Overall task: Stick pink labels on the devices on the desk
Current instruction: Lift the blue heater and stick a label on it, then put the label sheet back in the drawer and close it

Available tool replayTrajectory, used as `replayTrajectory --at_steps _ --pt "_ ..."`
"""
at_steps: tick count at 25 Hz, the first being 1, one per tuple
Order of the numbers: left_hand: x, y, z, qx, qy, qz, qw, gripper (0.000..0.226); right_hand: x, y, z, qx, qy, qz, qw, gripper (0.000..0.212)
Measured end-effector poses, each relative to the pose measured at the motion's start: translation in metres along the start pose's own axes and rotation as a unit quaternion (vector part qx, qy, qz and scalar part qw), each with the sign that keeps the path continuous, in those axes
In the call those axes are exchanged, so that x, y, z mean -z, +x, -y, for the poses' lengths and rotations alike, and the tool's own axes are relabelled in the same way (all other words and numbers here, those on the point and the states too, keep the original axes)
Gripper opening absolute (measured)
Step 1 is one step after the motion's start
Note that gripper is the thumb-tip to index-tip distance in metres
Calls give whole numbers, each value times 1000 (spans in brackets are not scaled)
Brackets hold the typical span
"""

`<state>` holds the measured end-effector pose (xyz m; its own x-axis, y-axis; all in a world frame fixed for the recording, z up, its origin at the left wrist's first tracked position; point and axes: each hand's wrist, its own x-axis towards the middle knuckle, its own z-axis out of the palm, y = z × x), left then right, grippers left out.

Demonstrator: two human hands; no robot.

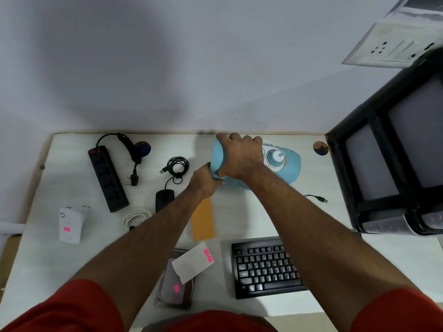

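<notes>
A light-blue speaker (291, 167) with a white dial lies at the back of the white desk (239, 216). My right hand (241, 155) grips its left end from above. My left hand (206, 180) presses against the speaker's lower left end, fingertips hidden behind it. A white backing sheet (189, 264) with two pink labels (208, 255) lies near the front, over a grey device (171, 289) that bears a pink label. A white adapter (70, 225) at the left also carries a pink label.
A black power strip (107, 178), a black mouse (164, 198) with coiled cable, a white cable (136, 218), an orange card (203, 220) and a black keyboard (266, 267) lie on the desk. A black monitor (393, 149) stands at the right.
</notes>
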<state>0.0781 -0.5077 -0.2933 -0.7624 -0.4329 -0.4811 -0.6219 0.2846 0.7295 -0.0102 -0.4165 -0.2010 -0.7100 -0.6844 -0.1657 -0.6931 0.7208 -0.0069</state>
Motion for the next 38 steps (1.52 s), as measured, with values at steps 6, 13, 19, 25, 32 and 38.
replayTrajectory --at_steps 6,13,19,25,32,38 --pt "-5 21 -15 12 -27 -19 999 47 4 30 -13 28 -23 3 999 94" --pt "7 12 -11 21 24 -54 998 32 14 23 -5 -23 -4 56 998 108" --pt "30 -40 22 30 14 -91 995 18 -2 -56 28 -39 166 -226 959 51" --pt "28 -111 110 28 128 -5 991 24 -89 -155 72 -177 326 60 927 32" --pt "4 -146 180 -53 266 68 960 47 -174 -218 121 -369 398 157 825 70" --pt "-2 -146 183 -119 356 33 926 35 -201 -202 143 -517 634 33 574 37"
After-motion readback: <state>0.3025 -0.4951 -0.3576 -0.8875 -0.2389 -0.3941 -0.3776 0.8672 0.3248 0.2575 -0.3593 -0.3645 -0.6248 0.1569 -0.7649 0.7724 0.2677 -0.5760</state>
